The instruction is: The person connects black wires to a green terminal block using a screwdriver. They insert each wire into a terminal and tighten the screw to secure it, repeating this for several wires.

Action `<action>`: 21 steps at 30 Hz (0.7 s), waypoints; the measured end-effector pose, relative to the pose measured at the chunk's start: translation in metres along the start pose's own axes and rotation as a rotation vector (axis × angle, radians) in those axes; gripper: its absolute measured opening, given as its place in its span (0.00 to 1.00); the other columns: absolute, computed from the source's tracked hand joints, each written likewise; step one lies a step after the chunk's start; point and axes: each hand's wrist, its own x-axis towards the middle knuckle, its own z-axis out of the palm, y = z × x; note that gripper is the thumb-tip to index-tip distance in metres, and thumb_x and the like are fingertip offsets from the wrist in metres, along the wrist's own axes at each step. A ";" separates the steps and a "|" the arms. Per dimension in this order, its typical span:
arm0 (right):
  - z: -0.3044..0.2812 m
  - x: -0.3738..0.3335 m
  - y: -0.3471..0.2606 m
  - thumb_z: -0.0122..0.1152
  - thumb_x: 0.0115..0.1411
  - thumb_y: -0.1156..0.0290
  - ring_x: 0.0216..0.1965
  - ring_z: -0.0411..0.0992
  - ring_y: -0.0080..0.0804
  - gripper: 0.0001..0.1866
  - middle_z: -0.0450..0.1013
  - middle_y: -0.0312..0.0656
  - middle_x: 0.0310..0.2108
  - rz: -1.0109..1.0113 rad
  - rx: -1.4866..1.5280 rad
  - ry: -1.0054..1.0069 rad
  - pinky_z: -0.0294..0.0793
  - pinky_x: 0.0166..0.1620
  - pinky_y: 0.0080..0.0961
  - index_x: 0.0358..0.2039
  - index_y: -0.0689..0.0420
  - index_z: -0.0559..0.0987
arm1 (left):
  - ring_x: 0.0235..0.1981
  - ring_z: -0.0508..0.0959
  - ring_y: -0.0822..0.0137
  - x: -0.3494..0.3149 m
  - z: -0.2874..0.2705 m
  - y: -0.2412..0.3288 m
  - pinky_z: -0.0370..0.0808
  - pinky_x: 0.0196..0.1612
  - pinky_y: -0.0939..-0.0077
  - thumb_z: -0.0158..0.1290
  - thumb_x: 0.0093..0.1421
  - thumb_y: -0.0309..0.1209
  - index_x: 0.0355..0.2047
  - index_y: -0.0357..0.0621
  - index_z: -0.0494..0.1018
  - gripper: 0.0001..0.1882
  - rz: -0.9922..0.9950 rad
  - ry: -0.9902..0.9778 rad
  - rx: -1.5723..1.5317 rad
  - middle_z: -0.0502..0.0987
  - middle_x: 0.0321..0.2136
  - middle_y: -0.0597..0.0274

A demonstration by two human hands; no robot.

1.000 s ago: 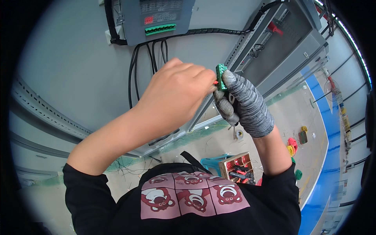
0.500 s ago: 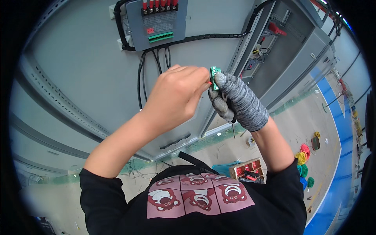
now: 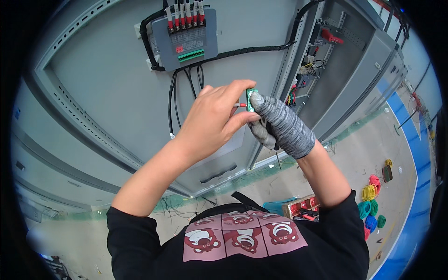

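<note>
A small green terminal block (image 3: 250,100) is held upright between both hands in front of the cabinet. My left hand (image 3: 207,114), bare, pinches the block's ends with thumb and forefinger. A wire end with a red sleeve (image 3: 242,105) meets the block's left side between those fingers; whether it sits inside cannot be told. My right hand (image 3: 289,123), in a grey knit glove, presses its thumb on the block from the right, fingers curled beneath. Out of the gloved fist's lower side sticks a thin dark shaft (image 3: 279,161); its other end is hidden.
A grey module (image 3: 186,39) with red-sleeved wires and a green connector is mounted on the grey panel. Black cables (image 3: 173,100) hang below it. An open cabinet compartment (image 3: 336,70) stands right. A parts box (image 3: 301,205) and coloured wire coils (image 3: 368,192) are on the floor.
My left fingers have spread from a pinch at the block's left side to span its ends, showing the red-sleeved wire. The block and right hand have shifted slightly left and down in view.
</note>
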 end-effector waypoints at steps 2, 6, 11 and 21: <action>-0.001 0.000 0.001 0.44 0.67 0.41 0.10 0.58 0.14 0.29 0.62 0.28 0.10 -0.004 -0.001 -0.004 0.53 0.14 0.14 0.20 0.51 0.73 | 0.27 0.69 0.65 0.002 0.002 -0.002 0.64 0.40 0.72 0.62 0.55 0.35 0.54 0.45 0.69 0.26 -0.003 -0.014 0.011 0.69 0.25 0.63; -0.006 -0.006 -0.001 0.49 0.64 0.40 0.12 0.61 0.15 0.29 0.64 0.29 0.12 -0.051 -0.114 0.093 0.56 0.15 0.15 0.24 0.55 0.75 | 0.27 0.70 0.64 0.004 0.005 -0.003 0.64 0.40 0.72 0.61 0.56 0.32 0.54 0.45 0.68 0.25 0.005 -0.003 0.021 0.70 0.24 0.63; -0.038 -0.052 -0.008 0.63 0.58 0.65 0.33 0.74 0.28 0.18 0.72 0.41 0.33 -0.547 0.098 0.331 0.76 0.39 0.24 0.46 0.59 0.72 | 0.30 0.72 0.63 0.003 -0.002 -0.001 0.65 0.39 0.70 0.60 0.56 0.30 0.53 0.44 0.67 0.25 -0.020 -0.057 0.044 0.72 0.28 0.61; -0.029 -0.087 0.012 0.59 0.64 0.61 0.47 0.76 0.55 0.20 0.73 0.58 0.47 -1.011 0.182 0.652 0.83 0.46 0.47 0.50 0.56 0.67 | 0.31 0.77 0.66 0.001 -0.007 -0.004 0.64 0.40 0.72 0.61 0.53 0.26 0.54 0.41 0.66 0.28 0.003 -0.085 0.030 0.76 0.34 0.60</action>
